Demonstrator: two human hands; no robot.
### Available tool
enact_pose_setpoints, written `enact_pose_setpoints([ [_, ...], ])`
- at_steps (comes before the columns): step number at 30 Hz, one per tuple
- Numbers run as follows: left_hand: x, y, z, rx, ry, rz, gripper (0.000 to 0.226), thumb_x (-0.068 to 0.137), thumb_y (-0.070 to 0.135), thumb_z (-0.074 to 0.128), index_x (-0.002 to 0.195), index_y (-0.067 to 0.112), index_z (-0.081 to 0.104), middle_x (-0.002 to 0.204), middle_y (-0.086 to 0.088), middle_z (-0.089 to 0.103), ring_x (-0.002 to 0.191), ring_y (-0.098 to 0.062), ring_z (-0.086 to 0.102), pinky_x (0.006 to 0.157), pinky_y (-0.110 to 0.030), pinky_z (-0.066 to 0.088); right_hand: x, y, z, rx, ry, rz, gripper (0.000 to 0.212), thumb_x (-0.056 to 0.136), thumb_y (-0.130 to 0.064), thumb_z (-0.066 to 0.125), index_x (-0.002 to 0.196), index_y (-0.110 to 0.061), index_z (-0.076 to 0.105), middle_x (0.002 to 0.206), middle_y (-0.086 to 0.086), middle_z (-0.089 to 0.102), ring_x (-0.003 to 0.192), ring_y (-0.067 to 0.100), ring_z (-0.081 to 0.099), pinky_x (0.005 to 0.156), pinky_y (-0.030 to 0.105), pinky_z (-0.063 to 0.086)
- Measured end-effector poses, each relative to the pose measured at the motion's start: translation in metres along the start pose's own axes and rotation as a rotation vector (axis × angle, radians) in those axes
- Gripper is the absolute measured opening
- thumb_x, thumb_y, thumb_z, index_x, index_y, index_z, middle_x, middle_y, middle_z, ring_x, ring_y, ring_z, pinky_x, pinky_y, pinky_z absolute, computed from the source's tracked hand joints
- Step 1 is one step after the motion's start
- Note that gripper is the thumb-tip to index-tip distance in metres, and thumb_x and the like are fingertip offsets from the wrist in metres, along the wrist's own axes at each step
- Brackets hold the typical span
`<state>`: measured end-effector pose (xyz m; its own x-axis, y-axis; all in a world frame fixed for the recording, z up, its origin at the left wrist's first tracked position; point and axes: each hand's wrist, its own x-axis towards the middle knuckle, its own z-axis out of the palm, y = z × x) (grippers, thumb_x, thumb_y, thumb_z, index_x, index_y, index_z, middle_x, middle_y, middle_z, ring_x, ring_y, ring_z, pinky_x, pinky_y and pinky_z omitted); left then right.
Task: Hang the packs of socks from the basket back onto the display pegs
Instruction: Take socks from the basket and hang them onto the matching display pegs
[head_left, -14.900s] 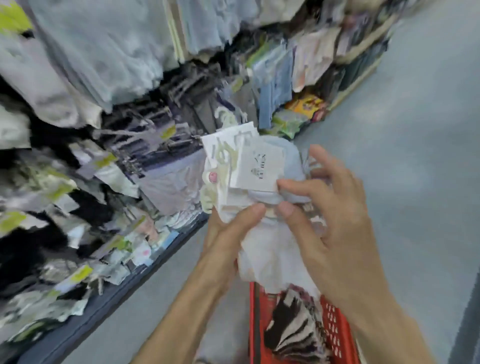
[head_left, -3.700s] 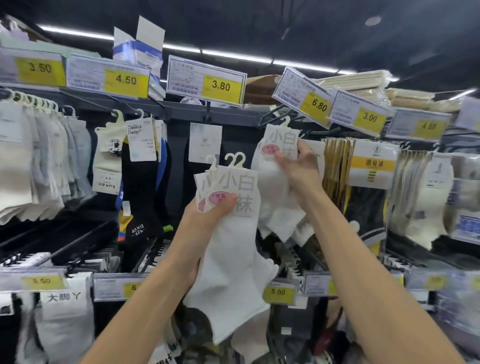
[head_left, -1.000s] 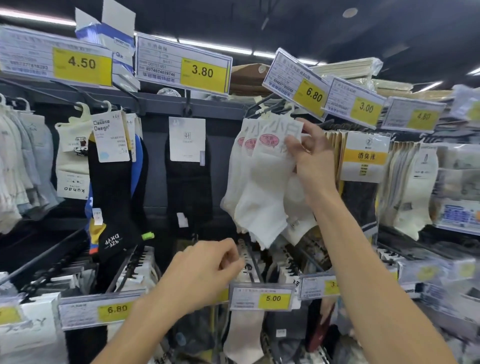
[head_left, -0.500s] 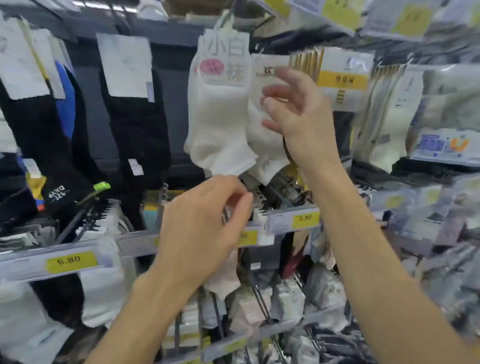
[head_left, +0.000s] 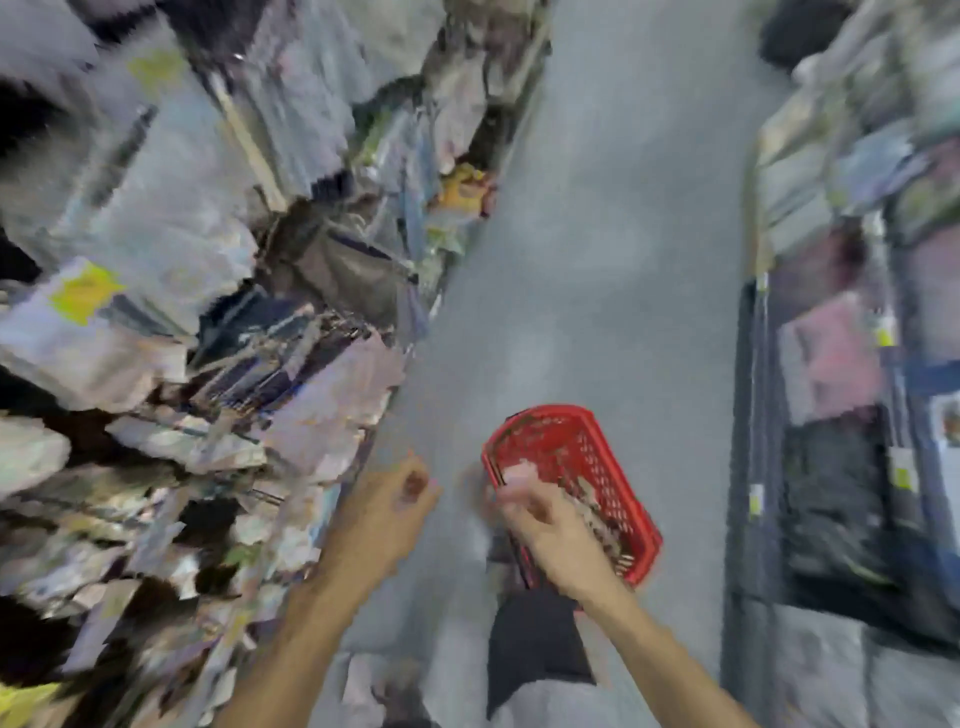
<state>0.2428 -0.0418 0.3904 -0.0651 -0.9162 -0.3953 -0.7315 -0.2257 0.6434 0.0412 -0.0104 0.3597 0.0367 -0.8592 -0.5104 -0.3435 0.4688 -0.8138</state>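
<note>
**Hands at the basket, socks left to hang**

The right hand (head_left: 540, 517) hovers over the near-left rim of the basket (head_left: 615, 480) with its fingers curled. Blur hides whether it grips a pack or nothing, so I cannot tell. The left hand (head_left: 387, 499) hangs just left of the basket, above the floor (head_left: 571, 260), loosely curled and seemingly empty. Inside the basket, beside the right hand, lies a smeared striped heap, probably packs of socks (head_left: 597, 512). The shelves (head_left: 208, 312) rise to the left of the basket, too blurred to pick out single pegs. As a judgement, the job is unfinished. The basket seems to hold stock, no pack is near the shelves, and picking one up comes next.
</note>
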Motion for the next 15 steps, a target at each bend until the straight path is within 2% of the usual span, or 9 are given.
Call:
enact_pose_setpoints([
  [1, 0.012, -0.001, 0.03, -0.006, -0.076, -0.024, 0.022, 0.092, 0.02, 0.068, 0.075, 0.028, 0.059, 0.071, 0.004, 0.065, 0.078, -0.025, 0.064, 0.067, -0.03, 0.042, 0.003, 0.033, -0.022, -0.048, 0.015, 0.075, 0.021, 0.093, -0.008, 0.061, 0.096, -0.028, 0.066, 0.09, -0.012, 0.068, 0.089, 0.01, 0.065, 0.08, 0.015, 0.048],
  [3, 0.032, -0.001, 0.082, 0.05, -0.205, -0.105, 0.007, 0.093, 0.026, 0.067, 0.091, 0.02, 0.067, 0.091, -0.003, 0.074, 0.092, -0.026, 0.069, 0.08, -0.035, 0.051, 0.01, 0.09, -0.059, -0.125, 0.016, 0.203, 0.02, 0.091, -0.011, 0.061, 0.093, -0.031, 0.066, 0.091, -0.011, 0.07, 0.091, 0.014, 0.066, 0.087, 0.029, 0.052],
  [5, 0.05, -0.005, 0.129, 0.107, -0.29, -0.154, 0.016, 0.094, 0.03, 0.065, 0.1, 0.016, 0.069, 0.1, -0.003, 0.075, 0.099, -0.026, 0.069, 0.084, -0.036, 0.051, 0.021, 0.138, -0.086, -0.211, -0.011, 0.303, 0.016, 0.09, -0.015, 0.06, 0.1, -0.025, 0.068, 0.098, -0.008, 0.071, 0.096, 0.013, 0.066, 0.092, 0.039, 0.051],
  [10, 0.085, -0.031, 0.231, 0.182, -0.531, -0.199, 0.012, 0.097, 0.029, 0.057, 0.085, 0.028, 0.057, 0.094, 0.001, 0.069, 0.086, -0.02, 0.064, 0.07, -0.029, 0.041, 0.059, 0.238, -0.113, -0.286, -0.016, 0.499, 0.021, 0.092, -0.021, 0.059, 0.112, -0.018, 0.066, 0.113, 0.0, 0.071, 0.108, 0.021, 0.064, 0.093, 0.034, 0.047],
  [15, 0.118, -0.063, 0.327, 0.247, -0.708, -0.227, 0.013, 0.097, 0.031, 0.051, 0.095, 0.024, 0.062, 0.098, 0.001, 0.068, 0.09, -0.022, 0.064, 0.079, -0.036, 0.052, 0.11, 0.326, -0.093, -0.083, 0.042, 0.621, 0.022, 0.092, -0.018, 0.06, 0.113, -0.017, 0.067, 0.112, -0.001, 0.07, 0.104, 0.018, 0.064, 0.093, 0.033, 0.049],
])
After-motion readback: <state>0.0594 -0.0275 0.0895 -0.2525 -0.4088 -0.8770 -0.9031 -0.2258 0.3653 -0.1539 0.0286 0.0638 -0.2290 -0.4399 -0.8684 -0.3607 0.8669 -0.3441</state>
